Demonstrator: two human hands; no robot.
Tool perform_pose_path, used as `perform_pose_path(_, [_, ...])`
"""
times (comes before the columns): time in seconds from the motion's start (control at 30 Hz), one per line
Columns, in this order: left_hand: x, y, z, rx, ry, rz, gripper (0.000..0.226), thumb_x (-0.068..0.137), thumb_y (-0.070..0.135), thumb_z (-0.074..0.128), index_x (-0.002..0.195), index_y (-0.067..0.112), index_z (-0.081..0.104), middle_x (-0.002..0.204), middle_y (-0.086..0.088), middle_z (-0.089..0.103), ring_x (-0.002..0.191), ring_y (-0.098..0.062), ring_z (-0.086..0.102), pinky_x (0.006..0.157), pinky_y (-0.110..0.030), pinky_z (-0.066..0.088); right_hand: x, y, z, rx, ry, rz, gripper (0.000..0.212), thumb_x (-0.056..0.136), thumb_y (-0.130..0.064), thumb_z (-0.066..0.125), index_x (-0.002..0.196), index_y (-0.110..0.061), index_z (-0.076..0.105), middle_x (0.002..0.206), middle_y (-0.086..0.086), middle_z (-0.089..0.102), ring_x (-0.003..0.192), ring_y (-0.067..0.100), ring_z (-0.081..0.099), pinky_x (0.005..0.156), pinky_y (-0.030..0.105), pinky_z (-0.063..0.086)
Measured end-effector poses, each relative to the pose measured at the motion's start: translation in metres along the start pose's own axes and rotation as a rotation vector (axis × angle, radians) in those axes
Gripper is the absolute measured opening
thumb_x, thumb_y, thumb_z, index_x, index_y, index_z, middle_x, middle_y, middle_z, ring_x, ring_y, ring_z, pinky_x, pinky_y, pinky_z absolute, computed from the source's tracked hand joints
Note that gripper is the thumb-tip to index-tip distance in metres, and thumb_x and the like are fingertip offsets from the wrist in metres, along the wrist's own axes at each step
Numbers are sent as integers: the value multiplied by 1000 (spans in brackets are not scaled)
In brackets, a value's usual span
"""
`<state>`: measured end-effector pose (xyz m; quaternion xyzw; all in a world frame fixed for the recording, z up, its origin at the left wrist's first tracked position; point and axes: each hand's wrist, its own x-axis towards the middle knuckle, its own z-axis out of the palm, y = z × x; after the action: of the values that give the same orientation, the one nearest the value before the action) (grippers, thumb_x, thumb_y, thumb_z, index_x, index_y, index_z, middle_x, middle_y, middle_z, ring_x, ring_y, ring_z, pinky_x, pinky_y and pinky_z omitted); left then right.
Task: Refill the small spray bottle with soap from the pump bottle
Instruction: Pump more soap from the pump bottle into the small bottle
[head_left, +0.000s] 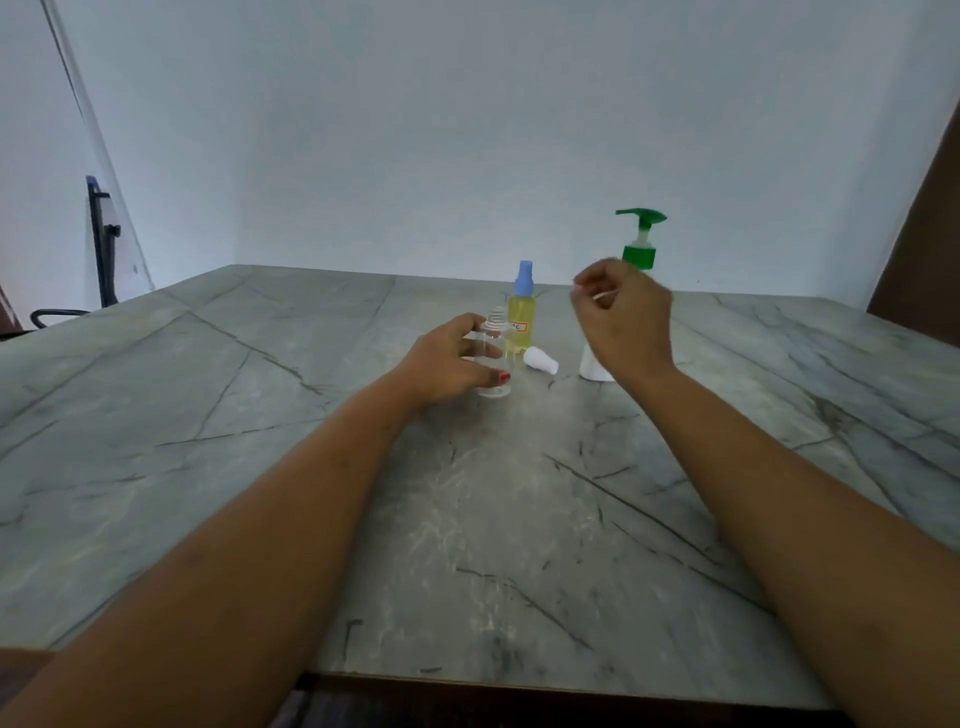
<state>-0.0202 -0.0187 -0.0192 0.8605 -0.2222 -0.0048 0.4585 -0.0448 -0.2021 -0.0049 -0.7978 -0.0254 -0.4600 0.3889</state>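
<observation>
Grey veined marble table (260, 415), pale blue-white wall (415, 130), black chair (101, 249) at left

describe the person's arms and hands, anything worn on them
Both forearms are bare to the frame's edge: no sleeves, watch or bracelet show. The left hand has a red-painted thumbnail. The right hand shows no rings; its nails are hidden.
</observation>
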Motion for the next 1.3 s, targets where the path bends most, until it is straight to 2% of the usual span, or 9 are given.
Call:
perform_pose_path(0.07, [0,-1,2,-2,-3,7,59,78,15,74,128,20,43,116,4,61,101,-15,59,89,-26,45,9,-1,-12,10,181,-51,15,81,-12,59,96,-14,61,92,2,63,71,6,55,69,11,42])
perform_pose_path(0.17, [0,-1,4,21,-5,18,59,79,19,73,129,22,42,120,2,60,104,-17,59,93,-29,46,17,9,-24,-74,283,-16,43,78,-22,66,118,-17,50,115,4,52,103,18,50,94,28,37])
perform_pose_path(0.27, [0,-1,7,42,9,32,64,79,20,73,131,24,37,120,1,60,101,-18,61,96,-32,46,16,24,-23,-119,110,194,86,72,-39,75,141,-24,26,141,7,33,128,24,34,100,39,28])
perform_pose_path(0.4, [3,-1,12,93,26,49,66,78,23,74,131,31,34,122,2,61,96,-16,64,98,-38,46,14,37,-9,-46,-68,353,118,62,-49,81,147,-30,1,146,9,29,131,31,34,106,50,32])
perform_pose_path(0.63, [5,-1,14,138,33,45,66,78,28,73,131,33,34,125,3,60,100,-16,64,100,-44,45,15,37,-8,-28,-65,314,95,61,-19,80,138,-18,25,127,12,42,111,29,49,93,43,46])
perform_pose_path(0.87, [3,1,14,149,32,32,66,79,29,73,131,33,33,127,2,59,103,-18,62,100,-46,46,5,24,-11,-79,-129,204,117,63,-18,80,146,-33,-1,132,12,33,114,29,45,92,44,42])
perform_pose_path(0.97, [1,2,15,165,27,37,65,80,30,72,131,32,33,129,1,58,106,-18,61,100,-46,46,3,19,-8,-78,-97,156,116,64,-23,80,146,-35,-1,128,11,36,110,28,47,91,45,45])
perform_pose_path(1.1, [1,2,15,168,34,44,64,79,30,72,131,32,34,128,2,58,106,-18,61,99,-46,46,6,13,-8,-22,-47,111,120,65,-27,83,147,-30,-4,133,11,37,114,23,43,97,40,37])
perform_pose_path(1.3, [4,3,16,193,30,38,66,81,31,70,134,30,31,133,1,56,111,-20,58,100,-44,46,9,10,-8,1,-65,68,118,62,-10,79,147,-35,0,126,2,38,101,17,45,91,37,45])
